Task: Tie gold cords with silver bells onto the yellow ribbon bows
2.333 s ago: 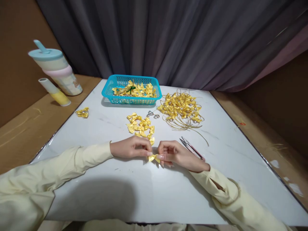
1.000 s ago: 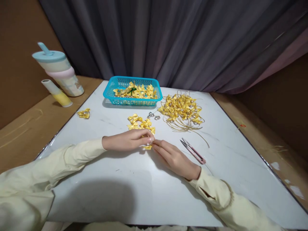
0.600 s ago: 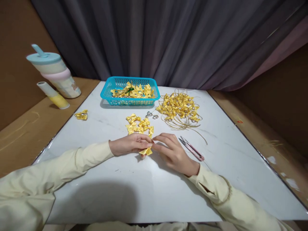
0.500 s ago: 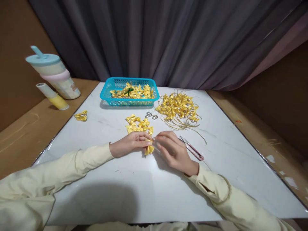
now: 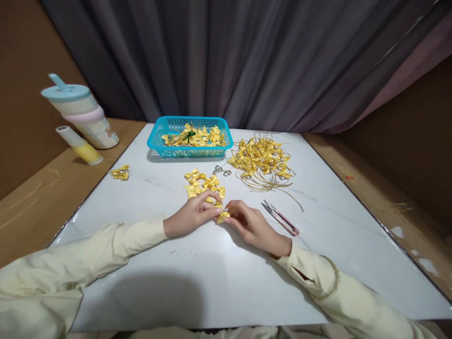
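A small yellow ribbon bow [image 5: 223, 216] is pinched between the fingertips of my left hand [image 5: 193, 214] and my right hand [image 5: 254, 225], low over the white tabletop [image 5: 162, 287]. Both hands are closed on it, one from each side. Just beyond my left fingers lies a loose group of yellow bows [image 5: 197, 182], partly hidden by that hand. Several silver bells or beads [image 5: 222, 171] sit behind the group. Thread snips [image 5: 280, 218] with pink handles lie to the right of my right hand.
A blue plastic basket [image 5: 190, 151] with yellow bows stands at the back. Right of it is a heap of bows on gold cords [image 5: 263, 157]. A few bows [image 5: 120, 172] lie at the left edge. A lidded tumbler [image 5: 90, 115] and a yellow-white tube [image 5: 79, 145] stand beyond.
My right fingertips have come down and onto the bow's right side. The bow has turned more level and moved slightly right. My left index finger has lifted and bent.
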A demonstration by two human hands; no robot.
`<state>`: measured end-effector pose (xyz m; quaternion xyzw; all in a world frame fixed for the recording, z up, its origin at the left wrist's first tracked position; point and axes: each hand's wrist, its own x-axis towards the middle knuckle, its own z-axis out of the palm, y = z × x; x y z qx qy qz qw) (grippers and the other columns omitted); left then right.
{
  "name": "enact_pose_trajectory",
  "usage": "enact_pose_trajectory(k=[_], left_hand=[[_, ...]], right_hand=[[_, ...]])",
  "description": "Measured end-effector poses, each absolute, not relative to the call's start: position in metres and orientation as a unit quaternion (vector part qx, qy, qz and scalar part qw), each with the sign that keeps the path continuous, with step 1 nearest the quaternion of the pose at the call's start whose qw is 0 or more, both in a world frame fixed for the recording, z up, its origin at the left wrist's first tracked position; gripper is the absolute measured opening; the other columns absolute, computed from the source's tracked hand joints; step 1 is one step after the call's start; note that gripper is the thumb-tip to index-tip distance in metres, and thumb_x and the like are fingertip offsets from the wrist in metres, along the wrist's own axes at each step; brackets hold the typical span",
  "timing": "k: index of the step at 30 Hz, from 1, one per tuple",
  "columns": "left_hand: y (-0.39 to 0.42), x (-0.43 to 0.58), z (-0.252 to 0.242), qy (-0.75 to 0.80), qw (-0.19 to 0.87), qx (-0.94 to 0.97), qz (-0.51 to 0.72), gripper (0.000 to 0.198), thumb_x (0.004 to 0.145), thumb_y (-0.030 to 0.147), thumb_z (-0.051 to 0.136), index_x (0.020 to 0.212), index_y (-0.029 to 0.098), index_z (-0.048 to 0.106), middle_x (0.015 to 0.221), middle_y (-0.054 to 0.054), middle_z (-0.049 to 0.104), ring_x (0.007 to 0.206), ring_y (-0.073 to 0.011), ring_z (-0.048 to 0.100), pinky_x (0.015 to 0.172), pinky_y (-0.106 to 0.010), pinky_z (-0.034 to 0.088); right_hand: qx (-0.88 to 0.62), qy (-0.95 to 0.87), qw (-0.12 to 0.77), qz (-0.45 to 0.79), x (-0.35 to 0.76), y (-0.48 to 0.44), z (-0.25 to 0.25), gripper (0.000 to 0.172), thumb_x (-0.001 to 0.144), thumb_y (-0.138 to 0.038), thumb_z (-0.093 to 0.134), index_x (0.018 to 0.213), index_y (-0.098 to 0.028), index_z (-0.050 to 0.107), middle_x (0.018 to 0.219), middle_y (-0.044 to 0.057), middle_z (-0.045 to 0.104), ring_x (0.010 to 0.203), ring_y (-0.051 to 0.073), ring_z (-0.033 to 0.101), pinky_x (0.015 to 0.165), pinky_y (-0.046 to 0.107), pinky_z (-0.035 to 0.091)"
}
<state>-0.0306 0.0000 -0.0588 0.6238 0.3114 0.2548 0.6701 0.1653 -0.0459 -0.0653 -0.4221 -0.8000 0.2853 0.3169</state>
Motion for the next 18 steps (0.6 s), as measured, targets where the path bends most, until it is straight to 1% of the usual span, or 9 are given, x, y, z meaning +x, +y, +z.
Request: enact_pose_trajectory(k=[3,7,9,10,12,14,16,18], left_hand=[[0.0003,-0.0304,-0.0603,0.294,0.678,0.623,0.257,0.025,0.086,0.037,0.056,0.096,0.017,0.045,0.066,0.002,0.062,0.070,-0.0143,0.061,0.073,-0.029,0.046],[0.0006,-0.0302,-0.0613,0.276,0.679,0.627,0.262,0.021,0.088,0.034,0.051,0.098,0.017,0.044,0.075,0.000,0.062,0.077,-0.0153,0.063,0.079,-0.032,0.047],[-0.0002,-0.0308,-0.0613,0.275,0.654,0.658,0.252,0.018,0.091,0.032,0.045,0.101,0.017,0.043,0.078,-0.002,0.063,0.079,-0.0163,0.063,0.076,-0.032,0.048],[-0.0007,-0.0313,-0.0613,0.277,0.621,0.690,0.249,0.018,0.092,0.031,0.042,0.102,0.017,0.043,0.078,-0.002,0.063,0.078,-0.0166,0.063,0.074,-0.031,0.048],[-0.0017,-0.0326,-0.0622,0.273,0.495,0.785,0.255,0.017,0.093,0.029,0.039,0.105,0.017,0.043,0.082,-0.005,0.064,0.078,-0.0180,0.062,0.071,-0.031,0.047],[-0.0017,-0.0342,-0.0639,0.239,0.311,0.880,0.269,0.017,0.092,0.024,0.039,0.105,0.015,0.046,0.086,-0.008,0.064,0.080,-0.0198,0.060,0.072,-0.033,0.045],[-0.0005,-0.0359,-0.0659,0.182,0.137,0.933,0.278,0.018,0.089,0.019,0.039,0.105,0.014,0.048,0.091,-0.011,0.063,0.084,-0.0218,0.058,0.075,-0.034,0.043],[0.0014,-0.0379,-0.0673,0.123,0.012,0.951,0.283,0.021,0.087,0.017,0.041,0.106,0.013,0.050,0.095,-0.013,0.063,0.089,-0.0237,0.056,0.078,-0.036,0.040]], right_hand=[[-0.421,-0.813,0.297,0.270,0.1646,-0.0462,-0.0639,0.015,0.092,-0.031,0.046,0.102,-0.020,0.045,0.079,0.002,0.057,0.061,0.011,0.049,0.056,0.023,0.040],[-0.395,-0.827,0.322,0.238,0.1636,-0.0445,-0.0634,0.006,0.093,-0.024,0.045,0.096,-0.020,0.046,0.092,0.007,0.056,0.080,0.016,0.051,0.070,0.027,0.043],[-0.380,-0.830,0.336,0.233,0.1635,-0.0435,-0.0635,0.004,0.093,-0.020,0.043,0.094,-0.020,0.047,0.093,0.007,0.056,0.087,0.017,0.050,0.074,0.028,0.042],[-0.380,-0.826,0.342,0.236,0.1635,-0.0431,-0.0635,0.004,0.093,-0.020,0.044,0.092,-0.019,0.047,0.091,0.007,0.056,0.086,0.017,0.050,0.074,0.028,0.042],[-0.394,-0.810,0.348,0.258,0.1638,-0.0425,-0.0633,0.006,0.092,-0.023,0.047,0.087,-0.019,0.048,0.085,0.005,0.055,0.081,0.016,0.050,0.070,0.027,0.041],[-0.418,-0.791,0.335,0.295,0.1643,-0.0421,-0.0627,0.011,0.090,-0.026,0.050,0.082,-0.018,0.050,0.078,0.003,0.055,0.070,0.014,0.049,0.063,0.025,0.040],[-0.435,-0.775,0.310,0.337,0.1649,-0.0417,-0.0619,0.014,0.088,-0.028,0.052,0.079,-0.018,0.050,0.072,0.000,0.054,0.062,0.012,0.046,0.057,0.023,0.037],[-0.439,-0.764,0.293,0.372,0.1653,-0.0415,-0.0610,0.014,0.088,-0.028,0.053,0.079,-0.018,0.051,0.070,-0.001,0.055,0.060,0.011,0.045,0.055,0.022,0.036]])
